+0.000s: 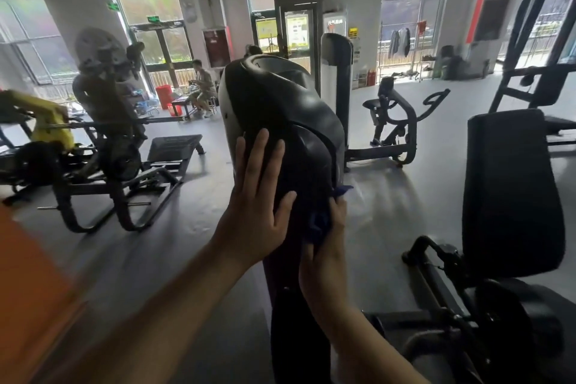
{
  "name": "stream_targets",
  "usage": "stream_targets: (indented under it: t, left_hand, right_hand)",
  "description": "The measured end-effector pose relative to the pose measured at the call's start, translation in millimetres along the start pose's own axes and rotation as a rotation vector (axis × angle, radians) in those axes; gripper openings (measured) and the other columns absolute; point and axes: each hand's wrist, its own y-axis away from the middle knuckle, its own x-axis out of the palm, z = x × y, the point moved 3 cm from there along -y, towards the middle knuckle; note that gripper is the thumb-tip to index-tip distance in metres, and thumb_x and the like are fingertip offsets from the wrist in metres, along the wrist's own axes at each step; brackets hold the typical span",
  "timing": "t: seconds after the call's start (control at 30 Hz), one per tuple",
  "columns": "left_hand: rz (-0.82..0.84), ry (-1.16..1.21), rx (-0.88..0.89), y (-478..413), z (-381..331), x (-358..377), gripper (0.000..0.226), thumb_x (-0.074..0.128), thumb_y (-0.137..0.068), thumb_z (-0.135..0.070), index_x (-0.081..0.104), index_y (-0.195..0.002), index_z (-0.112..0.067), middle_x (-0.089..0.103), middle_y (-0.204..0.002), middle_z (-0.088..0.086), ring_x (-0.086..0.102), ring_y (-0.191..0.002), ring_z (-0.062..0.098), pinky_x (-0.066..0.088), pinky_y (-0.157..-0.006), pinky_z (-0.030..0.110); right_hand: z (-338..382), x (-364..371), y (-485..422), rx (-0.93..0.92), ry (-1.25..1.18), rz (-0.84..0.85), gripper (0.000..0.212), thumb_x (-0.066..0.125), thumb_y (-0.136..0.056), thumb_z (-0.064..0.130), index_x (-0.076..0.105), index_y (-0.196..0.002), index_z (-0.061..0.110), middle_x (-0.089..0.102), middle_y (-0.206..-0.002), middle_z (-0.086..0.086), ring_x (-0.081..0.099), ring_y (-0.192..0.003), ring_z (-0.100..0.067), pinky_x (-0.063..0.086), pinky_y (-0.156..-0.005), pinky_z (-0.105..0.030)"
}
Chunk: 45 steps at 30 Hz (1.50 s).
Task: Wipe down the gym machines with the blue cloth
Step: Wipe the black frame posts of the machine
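Cloth [319, 224] bunched in curled right hand [324, 262] against black housing [280, 103] — left hand [255, 212] flat, fingers straight

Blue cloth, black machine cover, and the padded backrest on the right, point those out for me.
blue cloth [319, 226]: head view, on its bunched middle fold.
machine cover [280, 103]: head view, on its curved black top.
backrest [511, 190]: head view, on the middle of the pad.
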Motion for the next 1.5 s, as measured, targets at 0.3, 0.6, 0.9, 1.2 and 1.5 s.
stream_targets:
  t: [0.3,0.6,0.9,1.2,1.5]
  left_hand:
    - [-0.01,0.038,-0.044,1.7,-4.8,-0.8,0.083,0.068,-0.105,-0.014,0.02,-0.173,-0.008,-0.002,-0.183,0.009,-0.009,-0.169,0.037,0.019,-0.133,0.065]
    - [0.003,0.06,-0.056,1.6,-3.9,-3.2,0.082,0.066,-0.106,-0.015,0.02,-0.173,-0.011,-0.002,-0.184,0.006,-0.007,-0.169,0.037,0.023,-0.132,0.065]
    - [-0.008,0.057,-0.041,3.0,-2.0,-0.6,0.079,0.064,-0.106,-0.015,0.022,-0.172,-0.006,0.001,-0.183,0.013,-0.007,-0.168,0.041,0.017,-0.132,0.068]
    - [0.0,0.042,-0.073,5.2,-2.5,0.0,0.079,0.062,-0.108,-0.019,0.019,-0.174,-0.011,-0.003,-0.184,0.007,-0.013,-0.169,0.035,0.018,-0.132,0.068]
    - [-0.004,0.039,-0.101,7.1,-6.8,0.7,0.08,0.062,-0.107,-0.016,0.018,-0.174,-0.012,-0.004,-0.184,0.007,-0.012,-0.169,0.035,0.016,-0.132,0.067]
  right_hand:
    - [-7.1,-14.6,28.5,0.087,0.0,0.075,0.093,0.061,-0.105,0.005,0.012,-0.169,0.051,0.039,-0.165,0.023,0.046,-0.149,-0.006,0.049,-0.117,-0.04]
    - [17.6,1.2,-10.6,-0.02,0.037,0.012,0.092,0.061,-0.106,0.004,0.008,-0.174,0.037,0.019,-0.18,0.008,0.02,-0.166,-0.02,0.031,-0.129,-0.059]
    - [11.5,-5.8,19.4,0.094,0.028,0.027,0.095,0.057,-0.104,0.004,0.007,-0.169,0.053,0.042,-0.164,0.014,0.05,-0.147,-0.017,0.053,-0.112,-0.049]
    - [-32.0,-6.4,68.1,0.304,0.064,0.04,0.069,0.054,-0.107,0.028,0.022,-0.155,0.066,0.063,-0.132,0.01,0.068,-0.117,-0.018,0.061,-0.097,-0.056]
    - [-34.3,-2.9,66.6,0.398,0.122,0.069,0.062,0.046,-0.111,0.05,0.018,-0.166,0.044,0.065,-0.126,0.008,0.068,-0.107,-0.011,0.055,-0.088,-0.03]
